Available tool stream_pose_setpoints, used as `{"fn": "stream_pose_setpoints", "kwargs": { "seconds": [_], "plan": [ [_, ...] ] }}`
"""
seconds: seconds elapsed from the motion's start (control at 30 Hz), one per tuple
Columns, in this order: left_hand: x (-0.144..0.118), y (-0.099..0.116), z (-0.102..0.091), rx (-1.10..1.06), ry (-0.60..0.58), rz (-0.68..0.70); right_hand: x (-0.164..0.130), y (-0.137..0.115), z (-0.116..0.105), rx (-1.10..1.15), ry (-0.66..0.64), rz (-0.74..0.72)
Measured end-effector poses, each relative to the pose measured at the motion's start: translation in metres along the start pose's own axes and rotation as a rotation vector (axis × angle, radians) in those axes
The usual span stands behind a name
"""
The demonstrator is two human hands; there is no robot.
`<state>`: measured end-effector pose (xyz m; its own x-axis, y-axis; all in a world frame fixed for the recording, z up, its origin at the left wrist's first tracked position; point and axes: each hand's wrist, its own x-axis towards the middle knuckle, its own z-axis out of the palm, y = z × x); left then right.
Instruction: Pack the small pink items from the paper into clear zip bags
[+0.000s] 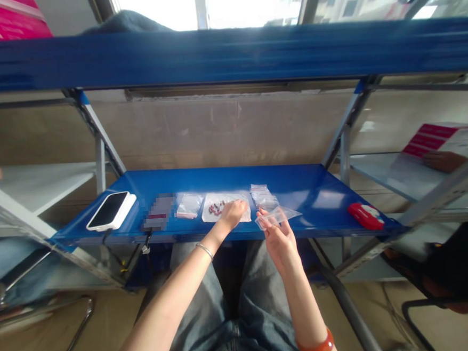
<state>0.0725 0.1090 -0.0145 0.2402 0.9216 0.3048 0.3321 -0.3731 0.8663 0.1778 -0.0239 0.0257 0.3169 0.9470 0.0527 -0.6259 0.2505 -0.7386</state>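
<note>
My left hand (234, 213) rests over the right part of a white sheet (208, 216), its fingers curled together; what they hold, if anything, is hidden. Beside it on the sheet lie several small dark-red pieces (216, 208), too small to name. A clear plastic bag (284, 215) is held in my right hand (278, 234), off the shelf's front edge. Just behind that hand lies another clear zip bag (264, 196). More clear bags (189, 205) lie to the left of the sheet.
The blue shelf (299, 184) carries a white-cased phone (111, 211) at left, a blurred-out item (159, 212) and a red pouch (365, 216) at right. A blue upper beam (225, 53) crosses above. Metal posts (106, 147) flank the shelf. Another person's hand (443, 160) is at far right.
</note>
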Motion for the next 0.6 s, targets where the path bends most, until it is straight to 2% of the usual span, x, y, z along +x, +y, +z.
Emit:
{"fn": "stream_pose_setpoints", "kwargs": {
  "seconds": [0.43, 0.53, 0.6],
  "plan": [
    [-0.001, 0.007, -0.004, 0.040, 0.022, 0.097, 0.002, 0.003, -0.004, 0.040, -0.025, 0.045],
    [-0.005, 0.018, -0.011, 0.012, 0.107, 0.148, 0.004, 0.002, -0.008, 0.065, -0.039, 0.086],
    [-0.011, 0.030, -0.016, -0.027, 0.238, 0.211, 0.003, 0.001, -0.010, 0.067, -0.056, 0.115]
  ]
}}
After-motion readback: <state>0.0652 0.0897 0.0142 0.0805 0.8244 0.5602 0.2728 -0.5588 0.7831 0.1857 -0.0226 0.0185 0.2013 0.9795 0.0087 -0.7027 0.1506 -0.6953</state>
